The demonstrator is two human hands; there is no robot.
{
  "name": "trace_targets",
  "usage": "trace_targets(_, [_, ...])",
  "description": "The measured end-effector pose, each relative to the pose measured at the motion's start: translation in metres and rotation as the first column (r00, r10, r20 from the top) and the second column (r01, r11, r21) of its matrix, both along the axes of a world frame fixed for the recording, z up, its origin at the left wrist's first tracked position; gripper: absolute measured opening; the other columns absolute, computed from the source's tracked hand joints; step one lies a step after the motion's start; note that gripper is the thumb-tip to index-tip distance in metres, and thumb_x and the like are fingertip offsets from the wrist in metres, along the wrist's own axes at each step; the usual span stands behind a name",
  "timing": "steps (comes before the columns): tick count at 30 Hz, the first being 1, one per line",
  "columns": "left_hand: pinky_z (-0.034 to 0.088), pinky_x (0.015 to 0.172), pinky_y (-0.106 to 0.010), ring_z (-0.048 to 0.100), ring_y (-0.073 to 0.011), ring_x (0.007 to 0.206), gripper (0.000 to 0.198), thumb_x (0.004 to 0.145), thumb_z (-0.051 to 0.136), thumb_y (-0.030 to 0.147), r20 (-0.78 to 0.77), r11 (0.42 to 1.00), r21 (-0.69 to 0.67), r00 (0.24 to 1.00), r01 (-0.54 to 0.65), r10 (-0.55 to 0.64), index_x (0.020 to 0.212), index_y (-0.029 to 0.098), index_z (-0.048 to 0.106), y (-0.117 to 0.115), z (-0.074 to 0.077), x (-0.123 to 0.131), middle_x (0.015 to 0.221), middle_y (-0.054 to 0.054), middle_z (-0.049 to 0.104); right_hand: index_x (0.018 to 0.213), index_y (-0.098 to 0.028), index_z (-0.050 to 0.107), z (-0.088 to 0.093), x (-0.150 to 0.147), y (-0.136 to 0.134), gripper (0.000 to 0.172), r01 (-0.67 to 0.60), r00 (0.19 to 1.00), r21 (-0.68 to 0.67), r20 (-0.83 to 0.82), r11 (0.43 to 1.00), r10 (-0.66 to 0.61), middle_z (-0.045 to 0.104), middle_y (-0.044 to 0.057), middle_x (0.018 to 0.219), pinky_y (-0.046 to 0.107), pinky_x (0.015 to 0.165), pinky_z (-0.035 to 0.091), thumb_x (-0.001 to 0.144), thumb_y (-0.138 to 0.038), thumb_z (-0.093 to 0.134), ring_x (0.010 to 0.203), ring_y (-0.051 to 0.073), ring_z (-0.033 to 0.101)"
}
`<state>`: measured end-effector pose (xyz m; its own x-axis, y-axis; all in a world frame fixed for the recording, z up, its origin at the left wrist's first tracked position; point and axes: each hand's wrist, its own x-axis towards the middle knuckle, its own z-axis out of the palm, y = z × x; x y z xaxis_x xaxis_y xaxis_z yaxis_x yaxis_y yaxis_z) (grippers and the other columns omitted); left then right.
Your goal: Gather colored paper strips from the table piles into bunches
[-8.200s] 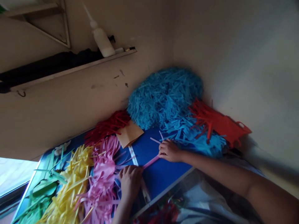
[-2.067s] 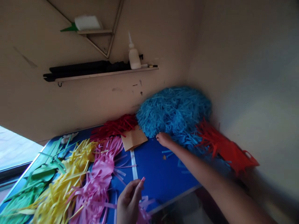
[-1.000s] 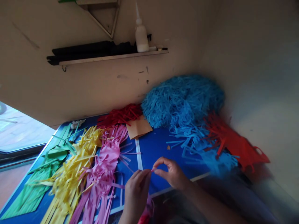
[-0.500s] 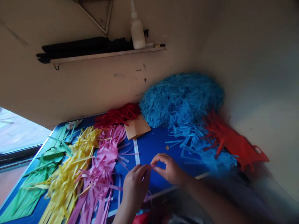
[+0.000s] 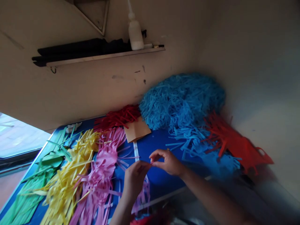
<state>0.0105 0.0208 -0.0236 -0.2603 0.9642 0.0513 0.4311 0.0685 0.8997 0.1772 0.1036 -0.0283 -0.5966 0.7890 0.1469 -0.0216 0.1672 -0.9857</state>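
My left hand [image 5: 136,176] and my right hand [image 5: 169,162] meet above the blue table [image 5: 164,181], fingertips pinched together. Between them is a small bit of pink fringe strip, mostly hidden by the fingers. Its thin pink tails [image 5: 145,191] dangle below and beside my left hand. Left of my hands lies a pile of pink fringe [image 5: 102,168] cut in narrow strips. Beyond it are yellow fringe [image 5: 67,176] and green fringe [image 5: 23,197]. Whether the material is paper or thin plastic I cannot tell.
A big blue fringe heap [image 5: 182,100] leans against the wall, with red fringe [image 5: 239,143] to its right and dark red fringe [image 5: 117,117] to its left. A folded tan paper [image 5: 136,130] lies behind my hands. Above, a shelf [image 5: 105,56] holds a squeeze bottle [image 5: 136,34].
The pink tails under my left hand now show much more. Both hands stay pinched together and have shifted slightly left and up. The view has moved a little.
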Motion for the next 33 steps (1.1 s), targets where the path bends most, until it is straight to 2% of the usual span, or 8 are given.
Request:
trace_targets(6, [0.04,0.047,-0.019,0.052,-0.0102,0.048,0.025,0.07,0.074,0.042,0.113,0.999,-0.03,0.993,-0.015,0.018,0.064,0.018,0.072,0.005,-0.007,-0.002,0.051,0.002,0.062,0.085,-0.019,0.072,-0.006,-0.001,0.004,0.011,-0.002,1.0,-0.032,-0.008,0.999,0.002,0.075,0.002,0.085,0.03,0.08,0.053,0.075,-0.023,0.075,0.082,0.018,0.069])
trace_targets(13, [0.056,0.062,-0.026,0.071,-0.0196,0.068,0.036,0.069,0.074,0.05,0.156,0.997,-0.008,0.985,-0.074,0.075,0.084,0.018,0.076,0.009,-0.019,-0.002,0.076,-0.006,0.077,0.082,-0.02,0.074,-0.001,-0.009,0.004,0.012,0.061,0.994,0.115,0.083,0.992,-0.07,0.076,0.002,0.083,0.025,0.07,0.048,0.077,-0.012,0.066,0.08,0.016,0.069])
trace_targets(18, [0.054,0.058,-0.025,0.07,-0.0192,0.065,0.032,0.075,0.071,0.05,0.069,0.995,0.018,0.993,-0.093,0.092,0.081,0.019,0.076,0.003,-0.014,-0.002,0.073,-0.006,0.076,0.08,-0.02,0.071,0.003,-0.014,-0.002,0.012,0.133,0.985,0.195,0.081,0.972,-0.151,0.075,0.001,0.083,0.025,0.077,0.05,0.077,-0.011,0.063,0.081,0.016,0.068])
trace_targets(22, [0.053,0.066,-0.027,0.068,-0.0192,0.072,0.028,0.078,0.069,0.047,-0.017,0.994,0.077,0.997,-0.077,0.079,0.076,0.02,0.074,-0.003,-0.005,-0.006,0.077,-0.005,0.074,0.081,-0.019,0.069,0.003,-0.014,-0.003,0.008,0.168,0.979,0.188,0.085,0.968,-0.187,0.073,0.001,0.08,0.026,0.074,0.051,0.079,-0.016,0.062,0.076,0.016,0.067])
trace_targets(25, [0.052,0.069,-0.028,0.067,-0.0188,0.073,0.025,0.082,0.065,0.044,-0.142,0.993,0.117,0.989,-0.029,0.046,0.075,0.021,0.071,-0.009,-0.002,-0.009,0.077,-0.004,0.073,0.081,-0.019,0.067,0.004,-0.014,-0.007,0.006,0.183,0.976,0.186,0.088,0.965,-0.202,0.073,0.001,0.081,0.027,0.075,0.05,0.078,-0.016,0.062,0.076,0.016,0.066])
trace_targets(28, [0.053,0.072,-0.031,0.069,-0.0205,0.077,0.022,0.083,0.064,0.043,-0.274,0.979,0.197,0.957,-0.044,0.098,0.081,0.022,0.07,-0.013,-0.003,-0.008,0.081,-0.005,0.074,0.081,-0.02,0.066,0.007,-0.015,-0.013,0.009,0.161,0.979,0.16,0.099,0.974,-0.178,0.073,0.0,0.081,0.027,0.076,0.05,0.077,-0.013,0.062,0.077,0.016,0.067])
trace_targets(31, [0.054,0.072,-0.032,0.07,-0.0208,0.077,0.02,0.083,0.063,0.042,-0.243,0.976,0.186,0.958,-0.11,0.154,0.084,0.023,0.07,-0.016,-0.004,-0.005,0.081,-0.004,0.074,0.085,-0.021,0.069,0.009,-0.012,-0.009,0.011,0.133,0.983,0.163,0.102,0.978,-0.151,0.074,0.0,0.083,0.027,0.076,0.051,0.079,-0.013,0.063,0.078,0.016,0.068])
trace_targets(33, [0.054,0.067,-0.03,0.069,-0.0192,0.07,0.021,0.081,0.064,0.043,-0.098,0.98,0.13,0.982,-0.149,0.162,0.082,0.022,0.067,-0.018,-0.003,-0.004,0.075,-0.003,0.073,0.091,-0.021,0.071,0.009,-0.008,0.001,0.013,0.156,0.979,0.21,0.1,0.965,-0.18,0.074,0.002,0.087,0.028,0.076,0.051,0.082,-0.016,0.064,0.079,0.017,0.068])
